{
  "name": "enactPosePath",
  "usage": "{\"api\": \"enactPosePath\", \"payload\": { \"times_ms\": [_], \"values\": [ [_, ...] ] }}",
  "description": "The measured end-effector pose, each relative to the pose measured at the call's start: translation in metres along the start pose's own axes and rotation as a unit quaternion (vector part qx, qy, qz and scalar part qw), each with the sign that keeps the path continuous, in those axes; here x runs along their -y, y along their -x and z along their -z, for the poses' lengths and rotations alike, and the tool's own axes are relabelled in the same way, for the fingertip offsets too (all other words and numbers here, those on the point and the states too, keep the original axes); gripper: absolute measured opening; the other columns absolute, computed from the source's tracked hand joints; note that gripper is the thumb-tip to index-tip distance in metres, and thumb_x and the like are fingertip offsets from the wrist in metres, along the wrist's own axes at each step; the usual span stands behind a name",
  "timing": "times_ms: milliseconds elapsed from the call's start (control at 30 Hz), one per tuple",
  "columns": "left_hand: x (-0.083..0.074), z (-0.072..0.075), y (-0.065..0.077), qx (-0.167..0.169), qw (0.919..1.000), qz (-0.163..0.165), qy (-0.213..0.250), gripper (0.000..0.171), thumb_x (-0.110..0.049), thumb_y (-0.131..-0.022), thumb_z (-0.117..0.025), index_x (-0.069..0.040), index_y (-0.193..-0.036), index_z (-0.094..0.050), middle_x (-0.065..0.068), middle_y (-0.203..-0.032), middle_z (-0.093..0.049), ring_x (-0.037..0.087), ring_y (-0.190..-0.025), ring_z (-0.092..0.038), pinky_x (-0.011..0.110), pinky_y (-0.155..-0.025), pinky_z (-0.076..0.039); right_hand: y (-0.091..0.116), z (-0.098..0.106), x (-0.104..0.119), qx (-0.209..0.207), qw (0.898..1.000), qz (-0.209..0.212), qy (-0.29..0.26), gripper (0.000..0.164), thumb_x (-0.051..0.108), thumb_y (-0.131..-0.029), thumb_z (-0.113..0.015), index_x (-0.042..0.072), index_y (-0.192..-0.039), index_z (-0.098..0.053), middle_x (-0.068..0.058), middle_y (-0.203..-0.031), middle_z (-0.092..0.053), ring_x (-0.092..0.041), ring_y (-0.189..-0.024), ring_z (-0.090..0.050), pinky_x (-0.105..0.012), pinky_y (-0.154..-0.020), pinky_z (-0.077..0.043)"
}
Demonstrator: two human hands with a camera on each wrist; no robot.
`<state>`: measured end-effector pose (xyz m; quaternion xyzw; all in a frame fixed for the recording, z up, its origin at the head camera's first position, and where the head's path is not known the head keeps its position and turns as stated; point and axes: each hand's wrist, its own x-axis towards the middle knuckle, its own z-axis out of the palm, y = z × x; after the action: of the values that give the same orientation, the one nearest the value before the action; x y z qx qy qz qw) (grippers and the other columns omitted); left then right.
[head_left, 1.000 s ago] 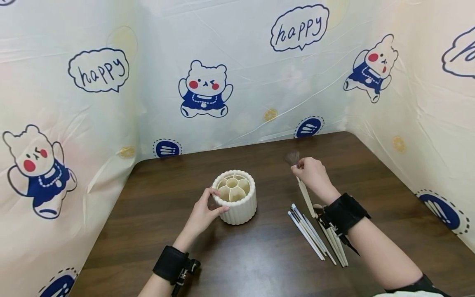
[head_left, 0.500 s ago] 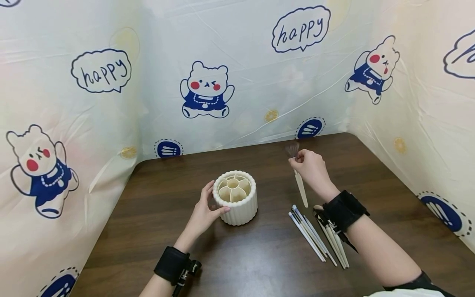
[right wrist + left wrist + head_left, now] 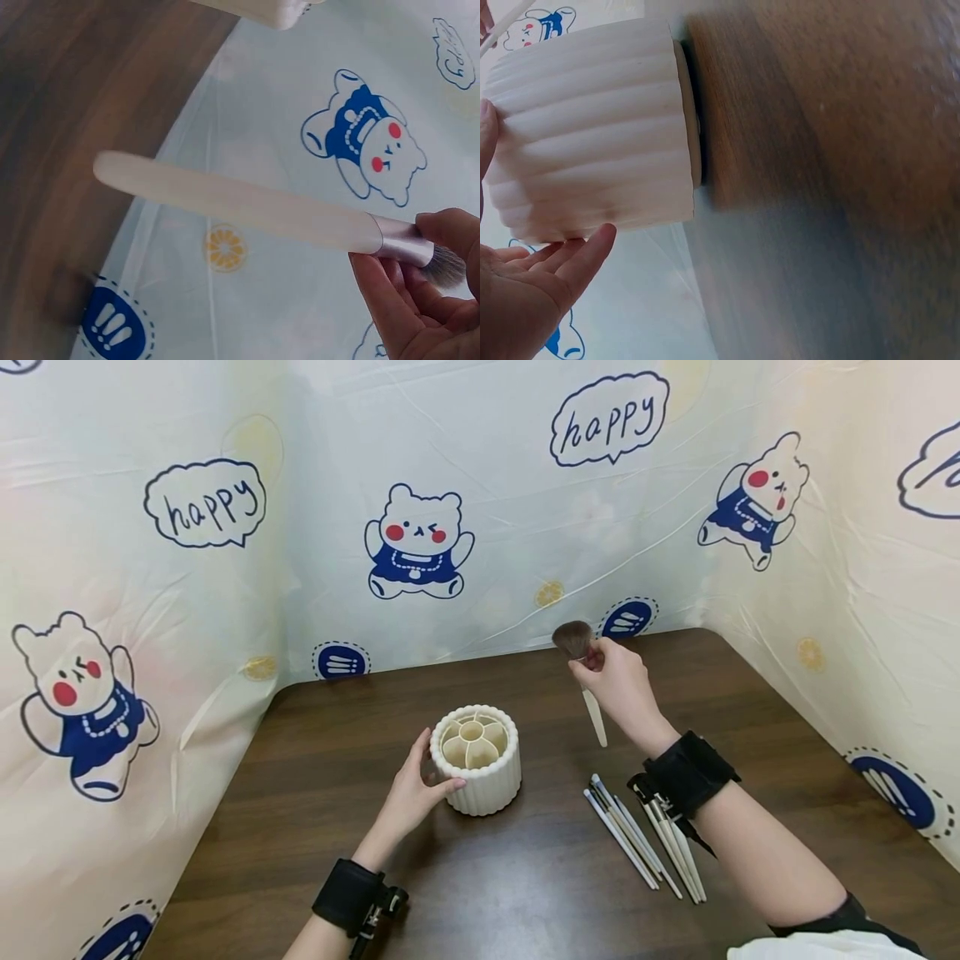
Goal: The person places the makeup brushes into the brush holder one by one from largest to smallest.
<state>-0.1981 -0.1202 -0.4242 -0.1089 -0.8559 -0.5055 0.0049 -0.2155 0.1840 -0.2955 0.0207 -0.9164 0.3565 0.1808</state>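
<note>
Your left hand (image 3: 408,787), spread wide, gripped the unfilled cup (image 3: 486,790) on the table (image 3: 540,893), your right hand (image 3: 621,683) pinched one brush (image 3: 594,718) aloft, and the other brushes (image 3: 621,840) lay not yet picked up.

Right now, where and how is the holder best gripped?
Probably the holder is best gripped by its ribbed outer wall, from the left, thumb near and fingers farther round. It stands upright and round, so that grip should leave its divided, open top free. The left hand is on that side; the right hand pinches a brush.
</note>
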Motion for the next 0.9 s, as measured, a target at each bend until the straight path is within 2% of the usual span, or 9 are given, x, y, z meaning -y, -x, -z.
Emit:
{"api": "enactPosePath", "payload": {
  "times_ms": [400,667,900],
  "values": [
    [-0.003,0.001,0.002,-0.009,0.9996,0.002,-0.025,0.098,-0.027,-0.077,-0.080,-0.004,-0.152,-0.020,0.019,-0.151,-0.035,0.034,-0.136,-0.039,0.049,-0.104,-0.044,-0.007,0.008,0.039,-0.013,0.999,0.028,-0.045,0.027,0.023,-0.091,-0.063,-0.001,-0.103,-0.060,-0.019,-0.100,-0.067,-0.030,-0.092,-0.066,-0.032,-0.069,-0.049],
    [-0.004,0.001,0.004,-0.012,0.9999,0.005,-0.003,0.095,-0.023,-0.077,-0.080,-0.005,-0.151,-0.022,0.019,-0.150,-0.035,0.035,-0.136,-0.039,0.049,-0.099,-0.048,-0.008,0.002,0.060,-0.029,0.994,0.054,-0.092,0.026,0.019,-0.089,-0.066,-0.002,-0.103,-0.060,-0.019,-0.099,-0.067,-0.030,-0.093,-0.067,-0.040,-0.076,-0.056],
    [-0.006,0.001,0.005,-0.013,0.9999,0.007,-0.002,0.094,-0.023,-0.077,-0.080,-0.005,-0.151,-0.023,0.020,-0.149,-0.036,0.035,-0.135,-0.040,0.049,-0.098,-0.049,-0.009,-0.001,0.079,-0.018,0.990,0.070,-0.124,0.026,0.016,-0.088,-0.067,-0.001,-0.106,-0.060,-0.018,-0.100,-0.066,-0.029,-0.093,-0.066,-0.040,-0.078,-0.057]
  ]
}}
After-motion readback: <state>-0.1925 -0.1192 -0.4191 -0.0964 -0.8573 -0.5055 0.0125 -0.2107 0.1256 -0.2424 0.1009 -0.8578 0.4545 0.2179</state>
